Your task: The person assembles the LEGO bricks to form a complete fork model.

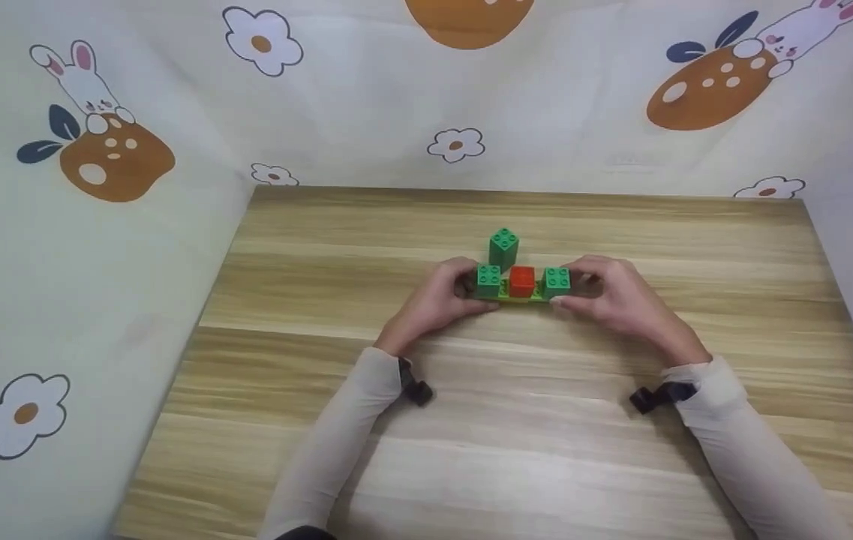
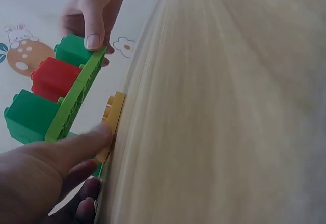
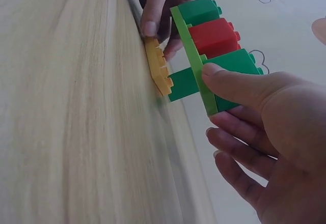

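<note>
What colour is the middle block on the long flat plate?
Red: the square middle block sits between two green blocks; clearest in the head view.

A light green plate (image 1: pixel 520 298) carries two green blocks (image 1: pixel 488 279) flanking a red block (image 1: pixel 522 281), held level just above a yellow plate (image 3: pixel 158 68) lying flat on the desk (image 1: pixel 516 420).

A wooden table (image 1: pixel 516 450) fills the lower centre; a cloth backdrop (image 1: pixel 366 97) with rabbits and flowers surrounds it above and left.

The yellow brick (image 3: pixel 158 71) hides under the green plate (image 1: pixel 520 295) from above, and both sleeves run off the bottom edge.
</note>
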Available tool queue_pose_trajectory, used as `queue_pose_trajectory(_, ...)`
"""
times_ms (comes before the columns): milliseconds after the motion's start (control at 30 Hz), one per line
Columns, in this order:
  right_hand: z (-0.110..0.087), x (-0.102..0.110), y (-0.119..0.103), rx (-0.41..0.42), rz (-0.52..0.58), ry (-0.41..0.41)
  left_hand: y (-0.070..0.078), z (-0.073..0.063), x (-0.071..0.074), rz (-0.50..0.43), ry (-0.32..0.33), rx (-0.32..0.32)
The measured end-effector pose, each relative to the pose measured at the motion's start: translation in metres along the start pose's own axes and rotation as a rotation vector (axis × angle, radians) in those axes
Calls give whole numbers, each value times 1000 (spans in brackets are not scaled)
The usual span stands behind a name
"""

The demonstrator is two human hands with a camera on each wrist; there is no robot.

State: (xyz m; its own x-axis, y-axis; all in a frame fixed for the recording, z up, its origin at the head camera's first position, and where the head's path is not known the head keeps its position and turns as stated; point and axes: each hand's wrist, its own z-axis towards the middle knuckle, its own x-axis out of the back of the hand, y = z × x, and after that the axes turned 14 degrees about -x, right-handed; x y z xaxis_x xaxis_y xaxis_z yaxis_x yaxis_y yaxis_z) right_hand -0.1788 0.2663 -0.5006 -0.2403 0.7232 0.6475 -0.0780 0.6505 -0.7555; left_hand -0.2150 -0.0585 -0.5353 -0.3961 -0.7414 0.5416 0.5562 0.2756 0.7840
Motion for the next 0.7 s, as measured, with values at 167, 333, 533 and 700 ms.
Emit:
queue_pose_trajectory(167,-1,-1,-2,0,-24,28,-3,-2,10,-98,14,-8)
queue_pose_trajectory(333,-2,-6,-3,-6,-46,53,-5,-8,19,-134,27,-23)
queue_pose_trajectory(533,0,-12,-4,12,-45,71,-4,-9,24,-118,50,-29)
queue_pose_trajectory(700,2,-18,-2,24,-24,62,-4,-10,26,-92,49,-12)
